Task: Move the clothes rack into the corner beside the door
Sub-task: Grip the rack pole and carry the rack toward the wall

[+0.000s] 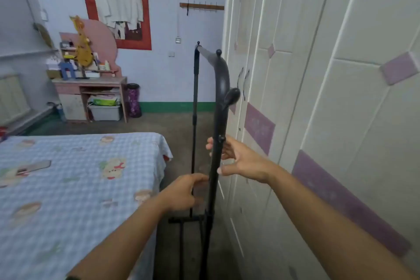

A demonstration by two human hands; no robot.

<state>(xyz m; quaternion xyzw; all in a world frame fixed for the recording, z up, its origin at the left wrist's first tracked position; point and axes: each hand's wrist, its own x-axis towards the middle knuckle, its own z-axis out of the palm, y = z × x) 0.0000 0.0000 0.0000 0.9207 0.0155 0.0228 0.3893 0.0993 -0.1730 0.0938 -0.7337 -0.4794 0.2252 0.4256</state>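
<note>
The black clothes rack stands empty in the narrow aisle between the bed and the wardrobe. Its near upright rises right in front of me, its top bar runs away to the far upright, and its foot bars lie on the floor below. My right hand is spread open around the near upright from the right, fingers behind the pole and thumb just short of it. Lower down, my left hand reaches in from the left with its fingertips at the pole, not closed around it.
A bed with a blue checked cover fills the left side. White wardrobe doors line the right, close to the rack. Further off are bare floor, a cluttered pink desk, a dark bin and a wall hook rail.
</note>
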